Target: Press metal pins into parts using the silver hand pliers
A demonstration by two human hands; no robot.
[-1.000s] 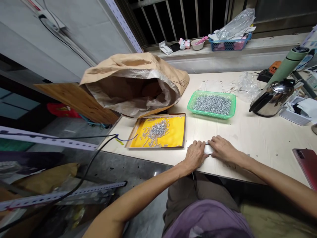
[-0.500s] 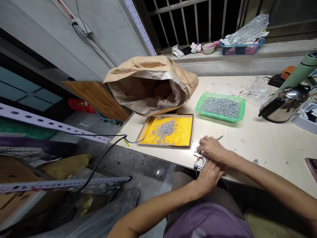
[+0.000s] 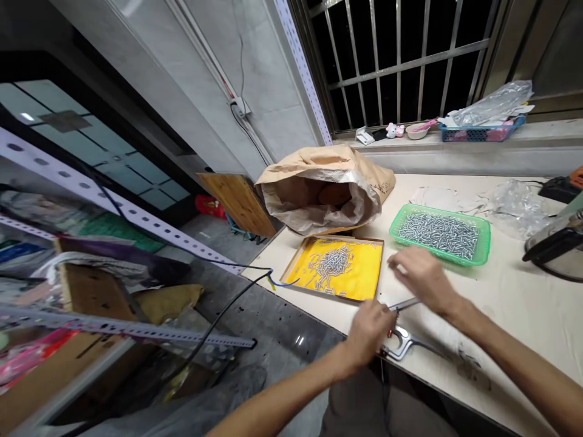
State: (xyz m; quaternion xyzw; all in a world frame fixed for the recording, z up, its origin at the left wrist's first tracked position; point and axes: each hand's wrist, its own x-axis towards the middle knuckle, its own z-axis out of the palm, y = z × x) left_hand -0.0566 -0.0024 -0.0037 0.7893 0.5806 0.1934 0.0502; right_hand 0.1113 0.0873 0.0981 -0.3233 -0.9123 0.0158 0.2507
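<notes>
A silver metal tool with a C-shaped frame (image 3: 401, 343) sits at the front edge of the table, and a thin metal bar (image 3: 404, 304) sticks out from it to the right. My left hand (image 3: 370, 331) is at the tool's left side, fingers pinched together; what they hold is hidden. Above the bar, my right hand (image 3: 423, 279) is raised with loosely curved fingers and nothing visible in them. Small silver metal pins (image 3: 334, 261) lie heaped in a shallow tray with a yellow bottom (image 3: 364, 276). More such pins (image 3: 439, 233) fill a green plastic basket (image 3: 486, 243).
An open brown paper sack (image 3: 319, 161) lies behind the tray. A kettle (image 3: 558, 249) and crumpled clear plastic (image 3: 517, 203) are at the right. Dark cables (image 3: 228, 297) hang past the table's left edge. A blue basket (image 3: 478, 133) stands on the windowsill.
My right hand has lifted off the tool and moved up toward the green basket. My left hand has shifted to the tool's left side, uncovering its frame. The view has swung left and upward.
</notes>
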